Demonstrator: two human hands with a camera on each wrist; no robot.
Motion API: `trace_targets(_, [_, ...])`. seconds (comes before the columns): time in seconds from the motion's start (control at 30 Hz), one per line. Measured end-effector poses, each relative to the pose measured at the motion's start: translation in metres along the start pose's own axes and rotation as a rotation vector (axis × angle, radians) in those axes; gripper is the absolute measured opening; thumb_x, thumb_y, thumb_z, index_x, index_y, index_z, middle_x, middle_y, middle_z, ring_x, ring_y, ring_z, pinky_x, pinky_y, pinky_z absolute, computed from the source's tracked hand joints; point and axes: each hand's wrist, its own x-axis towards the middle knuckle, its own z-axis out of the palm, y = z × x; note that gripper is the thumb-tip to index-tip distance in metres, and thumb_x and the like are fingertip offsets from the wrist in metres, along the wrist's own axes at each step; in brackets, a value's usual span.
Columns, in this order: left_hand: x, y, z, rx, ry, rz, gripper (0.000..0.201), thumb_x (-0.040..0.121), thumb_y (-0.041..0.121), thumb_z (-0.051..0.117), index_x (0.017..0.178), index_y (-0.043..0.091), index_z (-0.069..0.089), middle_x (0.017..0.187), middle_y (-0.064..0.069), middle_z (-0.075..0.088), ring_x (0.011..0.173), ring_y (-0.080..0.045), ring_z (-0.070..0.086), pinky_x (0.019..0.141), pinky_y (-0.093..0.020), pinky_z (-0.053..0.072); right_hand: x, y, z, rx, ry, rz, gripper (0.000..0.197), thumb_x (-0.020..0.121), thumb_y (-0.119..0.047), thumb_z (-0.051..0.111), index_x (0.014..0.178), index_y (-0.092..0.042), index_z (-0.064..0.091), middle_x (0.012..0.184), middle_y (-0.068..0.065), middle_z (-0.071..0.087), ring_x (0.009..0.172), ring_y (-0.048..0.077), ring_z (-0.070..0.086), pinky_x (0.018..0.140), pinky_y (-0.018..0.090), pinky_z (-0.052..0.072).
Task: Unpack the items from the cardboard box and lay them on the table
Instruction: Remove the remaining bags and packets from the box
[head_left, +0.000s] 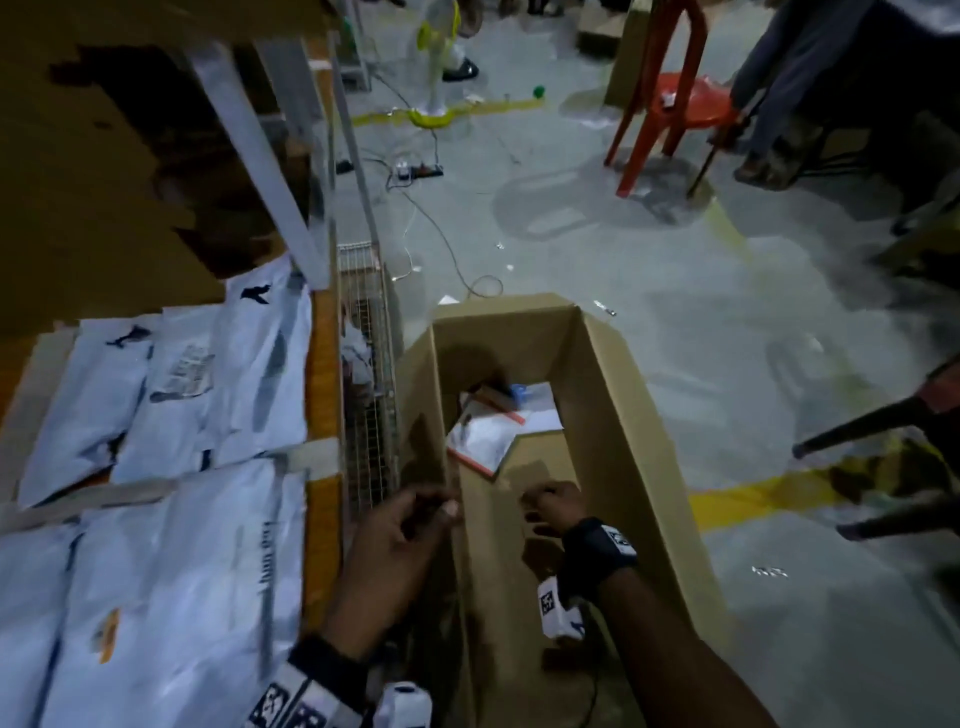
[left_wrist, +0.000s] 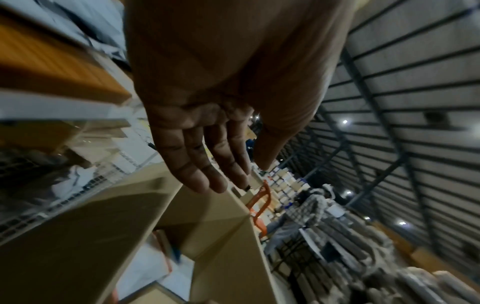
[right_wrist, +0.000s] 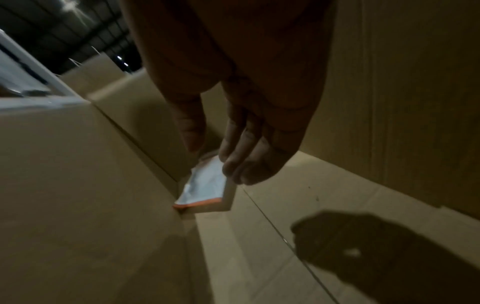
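An open cardboard box (head_left: 613, 395) stands on the floor beside the table. At its far end lie white packets with orange edges (head_left: 485, 439). One of them, a white packet (right_wrist: 205, 185), shows in the box's corner in the right wrist view. My right hand (head_left: 540, 501) is down inside the box, thumb and fingers loosely apart (right_wrist: 210, 158) just above that packet, holding nothing. My left hand (head_left: 431, 512) hovers at the rim of the box's left wall, fingers straight and empty (left_wrist: 223, 181). Several white mailer bags (head_left: 171, 415) lie on the table (head_left: 322, 395).
A wire mesh rack (head_left: 369, 374) stands between the table and the box. On the floor are cables and a power strip (head_left: 421, 170). A red plastic chair (head_left: 670, 98) stands at the back, dark chair legs (head_left: 872, 421) at right, and a person's legs (head_left: 779, 78) at top right.
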Motion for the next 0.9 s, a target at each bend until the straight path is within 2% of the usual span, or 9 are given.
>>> trace_targets(0.13, [0.047, -0.015, 0.042, 0.097, 0.158, -0.087, 0.011, 0.091, 0.025, 0.068, 0.094, 0.035, 0.069, 0.095, 0.011, 0.071, 0.094, -0.004, 0.065, 0.076, -0.02, 0.047, 0.064, 0.013, -0.003, 0.028, 0.024, 0.059, 0.014, 0.091, -0.007, 0.065, 0.081, -0.006, 0.074, 0.1, 0.028, 0.071, 0.078, 0.031, 0.062, 0.07, 0.043, 0.053])
trace_targets(0.2, [0.069, -0.024, 0.053, 0.091, 0.217, -0.121, 0.011, 0.09, 0.025, 0.07, 0.092, 0.035, 0.069, 0.096, 0.01, 0.071, 0.095, -0.008, 0.065, 0.082, -0.028, 0.051, 0.096, 0.011, 0.005, 0.012, -0.016, 0.074, 0.023, 0.092, -0.014, 0.062, 0.112, -0.006, 0.072, 0.116, 0.024, 0.07, 0.091, 0.031, 0.066, 0.084, 0.042, 0.054])
trace_targets(0.27, [0.083, -0.031, 0.056, 0.115, 0.22, -0.147, 0.009, 0.091, 0.025, 0.069, 0.094, 0.034, 0.068, 0.098, 0.011, 0.071, 0.095, -0.005, 0.064, 0.085, -0.03, 0.053, 0.129, 0.01, 0.013, -0.083, -0.055, 0.001, 0.04, 0.094, -0.028, 0.057, 0.132, -0.018, 0.062, 0.127, 0.013, 0.068, 0.113, 0.029, 0.065, 0.097, 0.035, 0.05])
trace_targets(0.37, [0.092, -0.036, 0.056, 0.159, 0.233, -0.145, 0.009, 0.092, 0.025, 0.068, 0.096, 0.033, 0.068, 0.099, 0.015, 0.07, 0.095, 0.0, 0.063, 0.083, -0.023, 0.05, 0.152, 0.002, 0.029, -0.11, -0.032, 0.048, 0.048, 0.09, -0.056, 0.059, 0.1, -0.011, 0.072, 0.103, 0.009, 0.072, 0.097, 0.025, 0.068, 0.092, 0.035, 0.053])
trace_targets(0.47, [0.097, -0.04, 0.054, 0.176, 0.247, -0.16, 0.009, 0.092, 0.024, 0.068, 0.099, 0.028, 0.069, 0.099, 0.011, 0.071, 0.095, -0.002, 0.064, 0.082, -0.022, 0.05, 0.139, -0.011, 0.036, -0.007, -0.081, 0.048, 0.026, 0.093, -0.036, 0.065, 0.074, -0.018, 0.06, 0.085, 0.007, 0.065, 0.08, 0.023, 0.062, 0.08, 0.033, 0.056])
trace_targets(0.53, [0.1, -0.041, 0.06, 0.156, 0.248, -0.171, 0.01, 0.091, 0.023, 0.068, 0.1, 0.025, 0.07, 0.099, 0.008, 0.072, 0.095, -0.005, 0.065, 0.085, -0.026, 0.051, 0.113, -0.019, 0.025, 0.086, -0.064, -0.001, 0.024, 0.093, -0.023, 0.065, 0.071, -0.02, 0.056, 0.076, 0.004, 0.061, 0.071, 0.021, 0.06, 0.065, 0.025, 0.054])
trace_targets(0.67, [0.115, -0.04, 0.083, 0.094, 0.234, -0.187, 0.009, 0.091, 0.019, 0.068, 0.093, 0.027, 0.07, 0.095, 0.007, 0.072, 0.093, -0.008, 0.066, 0.085, -0.028, 0.053, 0.043, -0.04, -0.026, 0.014, 0.024, -0.269, 0.019, 0.087, -0.018, 0.068, 0.072, -0.007, 0.064, 0.07, 0.009, 0.067, 0.066, 0.024, 0.064, 0.065, 0.034, 0.053])
trace_targets(0.8, [0.144, -0.052, 0.118, 0.017, 0.151, -0.287, 0.01, 0.091, 0.017, 0.066, 0.087, 0.025, 0.067, 0.093, -0.002, 0.071, 0.087, -0.018, 0.064, 0.089, -0.039, 0.053, -0.036, -0.051, -0.11, 0.04, 0.185, -0.502, 0.024, 0.088, -0.01, 0.069, 0.067, -0.01, 0.057, 0.062, 0.001, 0.06, 0.058, 0.01, 0.055, 0.061, 0.026, 0.045])
trace_targets(0.9, [0.179, -0.069, 0.144, -0.068, 0.14, -0.378, 0.007, 0.091, 0.015, 0.065, 0.097, 0.012, 0.069, 0.088, -0.008, 0.068, 0.084, -0.025, 0.064, 0.081, -0.037, 0.054, -0.066, -0.049, -0.163, 0.168, 0.256, -0.538, 0.028, 0.089, -0.007, 0.069, 0.067, -0.005, 0.053, 0.066, 0.022, 0.052, 0.067, 0.018, 0.055, 0.064, 0.036, 0.049])
